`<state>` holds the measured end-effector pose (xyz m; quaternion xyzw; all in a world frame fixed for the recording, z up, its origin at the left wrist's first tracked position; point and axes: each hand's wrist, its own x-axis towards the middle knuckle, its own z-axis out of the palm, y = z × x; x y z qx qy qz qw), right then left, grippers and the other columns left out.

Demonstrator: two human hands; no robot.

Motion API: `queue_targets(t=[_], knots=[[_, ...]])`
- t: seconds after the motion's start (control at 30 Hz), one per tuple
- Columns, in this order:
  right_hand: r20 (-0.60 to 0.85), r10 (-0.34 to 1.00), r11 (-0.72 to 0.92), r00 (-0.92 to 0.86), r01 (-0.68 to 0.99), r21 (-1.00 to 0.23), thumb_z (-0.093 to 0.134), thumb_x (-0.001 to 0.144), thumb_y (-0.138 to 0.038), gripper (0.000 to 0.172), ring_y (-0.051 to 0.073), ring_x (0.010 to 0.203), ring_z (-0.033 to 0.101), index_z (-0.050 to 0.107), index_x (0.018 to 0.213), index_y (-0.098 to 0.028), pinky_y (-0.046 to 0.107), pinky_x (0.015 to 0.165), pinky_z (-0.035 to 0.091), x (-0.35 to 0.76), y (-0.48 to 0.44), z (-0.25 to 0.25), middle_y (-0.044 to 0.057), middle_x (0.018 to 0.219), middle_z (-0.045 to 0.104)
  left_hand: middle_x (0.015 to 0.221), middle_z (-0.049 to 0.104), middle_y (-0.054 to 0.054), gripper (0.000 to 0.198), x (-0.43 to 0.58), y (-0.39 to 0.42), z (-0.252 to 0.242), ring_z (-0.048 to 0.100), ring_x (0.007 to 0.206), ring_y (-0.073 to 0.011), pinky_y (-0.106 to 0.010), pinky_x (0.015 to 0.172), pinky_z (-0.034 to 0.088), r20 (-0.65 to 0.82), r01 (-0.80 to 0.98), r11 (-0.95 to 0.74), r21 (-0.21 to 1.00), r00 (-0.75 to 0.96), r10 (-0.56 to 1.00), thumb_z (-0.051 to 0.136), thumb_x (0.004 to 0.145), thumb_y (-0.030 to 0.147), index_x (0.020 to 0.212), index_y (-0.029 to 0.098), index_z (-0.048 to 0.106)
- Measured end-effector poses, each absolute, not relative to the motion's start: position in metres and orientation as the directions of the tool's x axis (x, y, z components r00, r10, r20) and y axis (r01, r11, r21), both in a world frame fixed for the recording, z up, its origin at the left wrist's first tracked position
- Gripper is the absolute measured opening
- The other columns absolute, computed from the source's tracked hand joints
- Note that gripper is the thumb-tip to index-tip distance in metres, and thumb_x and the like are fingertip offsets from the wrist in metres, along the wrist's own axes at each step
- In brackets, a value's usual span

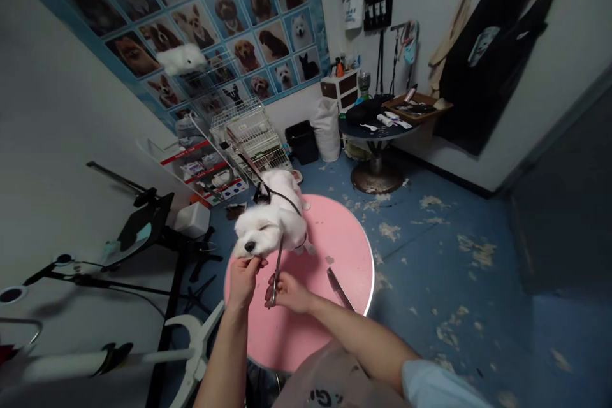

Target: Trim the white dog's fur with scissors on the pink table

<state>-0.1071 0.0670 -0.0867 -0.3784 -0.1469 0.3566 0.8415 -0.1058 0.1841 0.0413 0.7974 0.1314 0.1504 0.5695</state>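
A white dog [261, 229] stands on the round pink table [335, 229], its head toward me and a black strap around its body. My left hand [246, 275] is closed at the dog's chin, its fingers on the fur under the muzzle. In my right hand [285, 292] are long metal scissors [278, 264], pointing up, their tips beside the dog's cheek. A comb [340, 289] lies on the table to the right of my right hand.
Behind the table stand wire cages [253, 134], a black bin [302, 141] and a white sack [326, 131]. A dark round table [370, 131] holds tools and a tray [415, 107]. A white stand [191, 354] is at the lower left. Clumps of fur [389, 231] lie on the floor.
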Motion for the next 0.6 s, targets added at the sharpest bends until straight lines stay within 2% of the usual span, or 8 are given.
queue_targets(t=[0.13,0.3,0.47,0.6], knots=[[0.024,0.688,0.487,0.725,-0.438,-0.756,0.105,0.053,-0.059,0.084,0.019,0.087,0.074,0.051,0.106,-0.023,0.050,0.098,0.057,-0.099,0.061,-0.079,-0.002,0.092,0.071,0.055,0.068,-0.006,0.029,-0.106,0.177,0.049,0.060,0.055,-0.0167,-0.029,0.061,0.050,0.069,0.057,-0.295,0.954,0.914,0.400,0.072,0.063,0.046,0.052,0.019,0.072],[-0.023,0.715,0.436,0.699,-0.471,-0.767,0.106,0.054,-0.055,0.084,0.019,0.078,0.074,0.048,0.106,-0.023,0.051,0.094,0.059,-0.095,0.054,-0.074,-0.004,0.086,0.070,0.055,0.068,-0.006,0.031,-0.105,0.177,0.047,0.055,0.053,-0.0154,-0.028,0.056,0.044,0.070,0.072,-0.322,0.944,0.911,0.407,0.071,0.064,0.047,0.052,0.019,0.073],[0.010,0.696,0.445,0.718,-0.420,-0.791,0.104,0.057,-0.054,0.078,0.020,0.088,0.074,0.050,0.106,-0.023,0.052,0.100,0.057,-0.092,0.045,-0.069,-0.003,0.090,0.069,0.058,0.070,-0.007,0.032,-0.104,0.180,0.041,0.059,0.055,-0.0173,-0.029,0.059,0.047,0.091,0.053,-0.348,0.936,0.919,0.384,0.069,0.067,0.048,0.054,0.019,0.073],[-0.028,0.714,0.409,0.699,-0.449,-0.794,0.104,0.058,-0.052,0.078,0.018,0.078,0.073,0.048,0.105,-0.024,0.050,0.094,0.059,-0.091,0.039,-0.067,-0.005,0.085,0.068,0.057,0.069,-0.007,0.030,-0.104,0.176,0.043,0.060,0.055,-0.0174,-0.029,0.057,0.046,0.074,0.049,-0.301,0.952,0.920,0.385,0.070,0.064,0.047,0.053,0.019,0.073]])
